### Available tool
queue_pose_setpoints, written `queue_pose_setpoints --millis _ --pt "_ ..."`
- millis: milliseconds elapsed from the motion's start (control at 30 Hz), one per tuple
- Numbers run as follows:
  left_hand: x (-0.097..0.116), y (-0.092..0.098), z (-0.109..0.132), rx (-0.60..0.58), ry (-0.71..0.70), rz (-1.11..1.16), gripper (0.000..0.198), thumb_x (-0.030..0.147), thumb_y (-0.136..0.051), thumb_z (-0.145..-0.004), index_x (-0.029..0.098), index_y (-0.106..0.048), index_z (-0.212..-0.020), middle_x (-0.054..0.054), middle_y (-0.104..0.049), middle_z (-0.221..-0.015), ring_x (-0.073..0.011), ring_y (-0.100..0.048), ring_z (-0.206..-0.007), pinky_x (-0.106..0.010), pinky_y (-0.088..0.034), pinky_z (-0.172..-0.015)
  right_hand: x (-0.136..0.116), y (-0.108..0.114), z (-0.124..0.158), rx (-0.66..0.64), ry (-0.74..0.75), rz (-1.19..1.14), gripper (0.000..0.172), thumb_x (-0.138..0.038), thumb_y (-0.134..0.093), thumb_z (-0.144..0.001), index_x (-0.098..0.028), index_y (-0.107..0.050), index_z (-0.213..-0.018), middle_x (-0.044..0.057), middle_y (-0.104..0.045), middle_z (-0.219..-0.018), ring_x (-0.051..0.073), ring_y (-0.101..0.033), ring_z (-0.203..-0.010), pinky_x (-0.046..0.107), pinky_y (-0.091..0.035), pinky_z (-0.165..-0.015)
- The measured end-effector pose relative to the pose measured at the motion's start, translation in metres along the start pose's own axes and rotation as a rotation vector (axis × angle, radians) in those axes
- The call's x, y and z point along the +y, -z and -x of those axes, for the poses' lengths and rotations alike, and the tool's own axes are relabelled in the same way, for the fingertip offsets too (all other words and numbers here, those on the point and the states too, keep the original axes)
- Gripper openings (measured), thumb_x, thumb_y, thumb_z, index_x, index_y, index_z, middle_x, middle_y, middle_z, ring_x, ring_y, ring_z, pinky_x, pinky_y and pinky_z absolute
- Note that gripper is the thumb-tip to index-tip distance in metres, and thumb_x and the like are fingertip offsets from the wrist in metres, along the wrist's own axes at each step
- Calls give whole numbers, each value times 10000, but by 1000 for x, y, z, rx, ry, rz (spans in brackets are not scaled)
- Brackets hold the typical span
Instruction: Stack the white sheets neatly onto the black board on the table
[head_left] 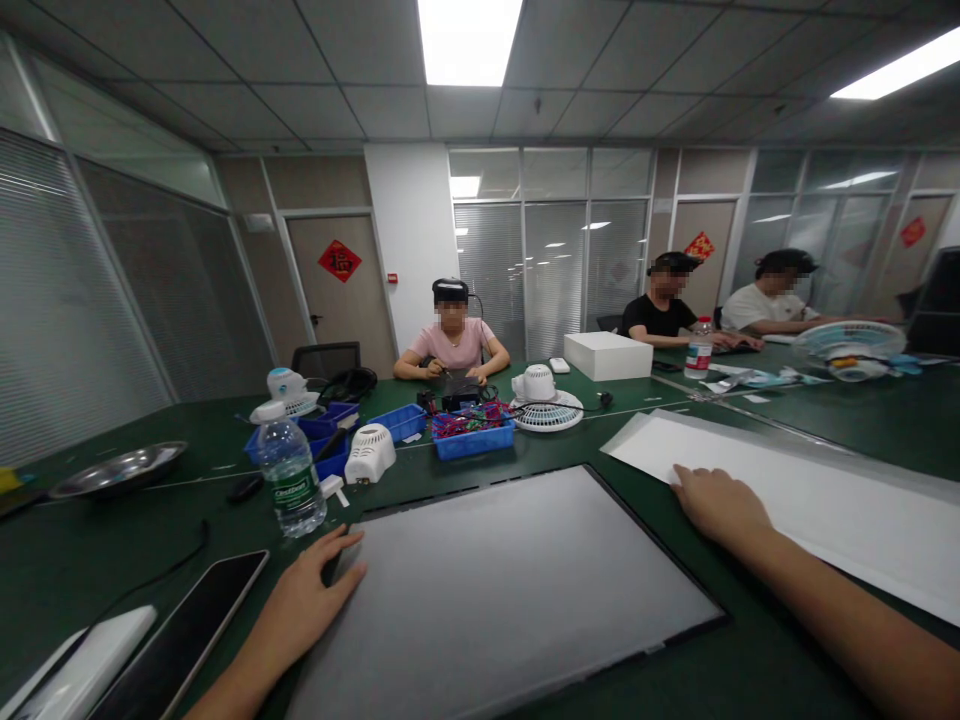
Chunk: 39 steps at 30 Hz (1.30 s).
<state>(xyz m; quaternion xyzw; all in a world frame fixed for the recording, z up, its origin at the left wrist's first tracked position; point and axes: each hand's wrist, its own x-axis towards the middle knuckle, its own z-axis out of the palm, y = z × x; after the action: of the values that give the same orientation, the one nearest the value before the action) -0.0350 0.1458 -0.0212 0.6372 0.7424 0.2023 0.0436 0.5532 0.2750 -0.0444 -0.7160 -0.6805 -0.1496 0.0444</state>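
Note:
A large flat grey panel with a thin black border lies on the green table in front of me. My left hand rests at its near left corner, fingers stretched out flat over the edge. My right hand lies on the near edge of a long white sheet to the right of the panel. Its fingers are loosely curled, palm down, and I see nothing held in it.
A water bottle, a white fan part, blue trays of parts and a small white fan stand beyond the panel. A phone lies at left. Three other people sit across the table.

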Motion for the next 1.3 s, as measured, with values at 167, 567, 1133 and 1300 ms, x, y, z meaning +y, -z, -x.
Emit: queue_pose_setpoints --millis 167,567,1133,1300 --pt "3 5 0 -15 32 21 561 605 -503 -819 243 -731 -1183 -105 -551 -1469 -326 -557 -1302 -478 -440 -1075 -27 15 9 11 96 16 365 -94 -371 -903 -130 -650 -1136 192 -699 -985 323 -663 -961 412 -482 -762" --pt "-1 -1 4 -117 -89 -127 689 702 -441 -849 327 -507 -1423 -66 -341 -1596 -334 -284 -1475 -577 -205 -1187 -104 74 67 236 632 -114 354 -193 -370 -974 -212 -636 -1206 93 -724 -1050 233 -688 -901 340 -476 -753" --pt "2 -4 4 -142 -117 -73 658 667 -367 -905 309 -483 -1445 -28 -308 -1609 -323 -244 -1492 -609 -147 -1194 -118 84 84 235 972 -526 352 -357 -416 -1003 -204 -666 -1201 96 -728 -1030 206 -676 -918 349 -484 -848" --pt "5 -3 4 -119 -110 -63 617 621 -385 -912 270 -568 -1385 -57 -384 -1578 -329 -312 -1467 -611 -184 -1185 -102 76 62 140 680 -390 417 -403 -364 -1017 -207 -727 -1069 91 -733 -984 214 -673 -862 358 -490 -813"
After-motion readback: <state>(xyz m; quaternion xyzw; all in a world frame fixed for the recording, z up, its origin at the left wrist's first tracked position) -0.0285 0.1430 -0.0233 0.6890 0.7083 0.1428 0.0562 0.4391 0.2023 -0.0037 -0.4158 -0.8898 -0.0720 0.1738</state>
